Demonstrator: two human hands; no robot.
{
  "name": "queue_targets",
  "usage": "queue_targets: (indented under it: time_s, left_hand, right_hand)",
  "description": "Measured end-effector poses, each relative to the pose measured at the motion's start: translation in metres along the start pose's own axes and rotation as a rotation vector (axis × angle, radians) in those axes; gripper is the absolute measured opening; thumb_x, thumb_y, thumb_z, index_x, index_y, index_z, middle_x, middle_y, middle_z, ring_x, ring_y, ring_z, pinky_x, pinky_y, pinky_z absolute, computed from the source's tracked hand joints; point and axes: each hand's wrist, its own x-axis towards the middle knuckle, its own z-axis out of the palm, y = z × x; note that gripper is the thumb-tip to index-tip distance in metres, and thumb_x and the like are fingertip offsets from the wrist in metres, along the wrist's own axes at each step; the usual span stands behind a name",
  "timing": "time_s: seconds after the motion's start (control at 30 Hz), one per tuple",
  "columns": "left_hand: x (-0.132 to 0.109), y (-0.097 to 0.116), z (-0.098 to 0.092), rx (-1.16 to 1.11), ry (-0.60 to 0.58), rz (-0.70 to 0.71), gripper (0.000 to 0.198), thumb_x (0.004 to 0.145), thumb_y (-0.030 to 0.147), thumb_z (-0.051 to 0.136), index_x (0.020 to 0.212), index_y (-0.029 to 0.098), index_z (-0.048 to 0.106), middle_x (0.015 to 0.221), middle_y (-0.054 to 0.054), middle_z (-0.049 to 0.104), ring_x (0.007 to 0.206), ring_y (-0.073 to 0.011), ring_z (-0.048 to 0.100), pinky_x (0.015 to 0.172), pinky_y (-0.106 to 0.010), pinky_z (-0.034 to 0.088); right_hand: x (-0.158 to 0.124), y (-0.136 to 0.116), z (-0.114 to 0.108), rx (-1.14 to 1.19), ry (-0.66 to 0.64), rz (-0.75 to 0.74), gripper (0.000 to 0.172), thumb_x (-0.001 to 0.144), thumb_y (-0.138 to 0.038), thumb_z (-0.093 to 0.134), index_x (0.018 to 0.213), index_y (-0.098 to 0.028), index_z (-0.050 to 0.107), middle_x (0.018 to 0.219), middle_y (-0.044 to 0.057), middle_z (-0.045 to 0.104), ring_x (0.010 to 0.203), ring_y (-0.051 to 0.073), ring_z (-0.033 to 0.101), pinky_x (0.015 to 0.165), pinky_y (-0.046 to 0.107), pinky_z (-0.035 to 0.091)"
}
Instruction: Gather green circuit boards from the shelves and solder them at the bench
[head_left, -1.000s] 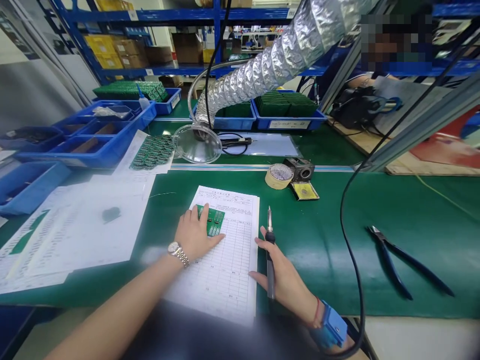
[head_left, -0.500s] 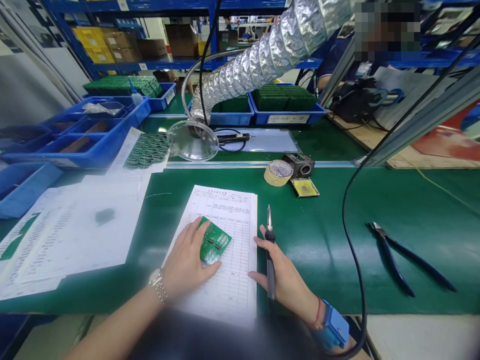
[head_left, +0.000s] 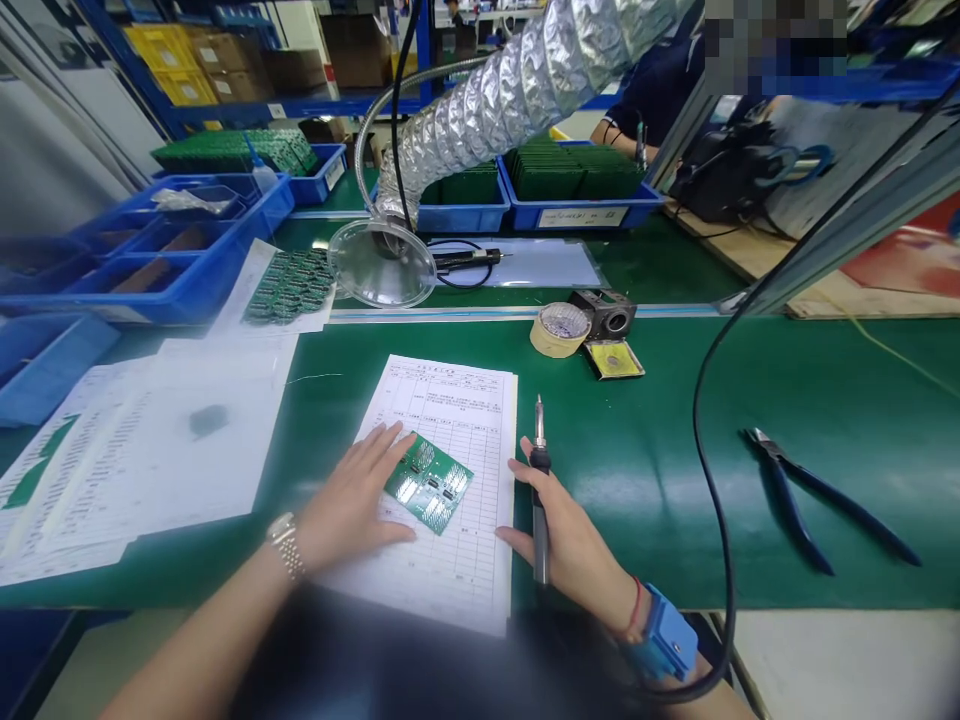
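1. Green circuit board (head_left: 429, 484) sits on your printed form (head_left: 472, 570), at 3 o'clock from your left hand (head_left: 349, 497), which is spread flat, touching the board's edge.
2. Right hand (head_left: 570, 545) grips soldering iron (head_left: 538, 500), tip at 12 o'clock, just beside the form.

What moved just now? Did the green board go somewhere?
The left hand slid left, off the top of the green circuit board, which turned a little and now lies on the paper form. The right hand still grips the soldering iron.
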Motion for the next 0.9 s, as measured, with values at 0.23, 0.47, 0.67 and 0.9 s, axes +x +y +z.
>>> queue_targets:
  time_s: [0.23, 0.47, 0.67, 0.9]
  left_hand:
    - [0.020, -0.015, -0.010, -0.123, -0.139, 0.137, 0.097, 0.066, 0.043, 0.067, 0.139, 0.026, 0.007, 0.147, -0.008, 0.016, 0.135, -0.0260, 0.006, 0.108, -0.048, 0.019]
    - [0.036, -0.022, -0.015, -0.132, -0.212, 0.203, 0.085, 0.066, 0.042, 0.067, 0.137, 0.029, 0.020, 0.143, -0.007, 0.028, 0.134, -0.0264, 0.014, 0.106, -0.051, 0.021]
    - [0.033, -0.016, -0.015, -0.146, -0.151, 0.255, 0.079, 0.066, 0.043, 0.066, 0.134, 0.028, 0.028, 0.136, -0.006, 0.040, 0.130, -0.0258, 0.026, 0.105, -0.050, 0.025]
    - [0.029, 0.010, -0.019, -0.065, -0.004, 0.388, 0.072, 0.067, 0.046, 0.065, 0.128, 0.022, 0.035, 0.129, -0.008, 0.047, 0.123, -0.0253, 0.037, 0.104, -0.047, 0.029]
  right_hand:
    - [0.002, 0.000, 0.000, 0.065, -0.005, -0.002, 0.060, 0.077, -0.023, 0.059, 0.127, -0.020, 0.026, 0.142, 0.014, 0.023, 0.130, 0.026, 0.027, 0.103, 0.046, 0.035]
    - [0.003, -0.001, 0.001, 0.073, 0.010, -0.002, 0.061, 0.077, -0.024, 0.059, 0.128, -0.022, 0.026, 0.143, 0.013, 0.023, 0.129, 0.029, 0.027, 0.100, 0.049, 0.037]
    - [0.003, -0.001, 0.001, 0.063, 0.004, 0.001, 0.060, 0.077, -0.024, 0.059, 0.127, -0.021, 0.027, 0.141, 0.014, 0.025, 0.128, 0.028, 0.029, 0.100, 0.049, 0.037]
    - [0.005, -0.009, 0.007, 0.073, 0.050, -0.007, 0.056, 0.077, -0.023, 0.058, 0.125, -0.020, 0.028, 0.141, 0.015, 0.026, 0.129, 0.028, 0.027, 0.102, 0.049, 0.035]
